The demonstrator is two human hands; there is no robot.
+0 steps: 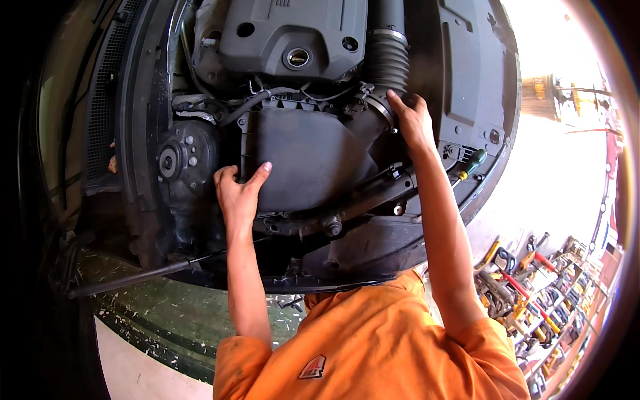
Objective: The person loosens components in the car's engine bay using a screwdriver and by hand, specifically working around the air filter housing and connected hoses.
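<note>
A black plastic air filter box [307, 153] sits in the open engine bay in front of me. My left hand [238, 195] grips its near left corner, with the thumb on the lid and the fingers over the side edge. To the box's right, a ribbed air intake hose [388, 57] joins the box's outlet at a metal hose clamp [380, 107]. My right hand [413, 123] holds the hose end beside this clamp, thumb on top; its other fingers are partly hidden behind the hose.
A grey engine cover [287, 33] with an oil filler cap [297, 58] lies beyond the box. A green-handled screwdriver [473, 162] rests on the right front panel. A black prop rod [133, 279] crosses at lower left. Many hand tools [533, 287] lie at the right.
</note>
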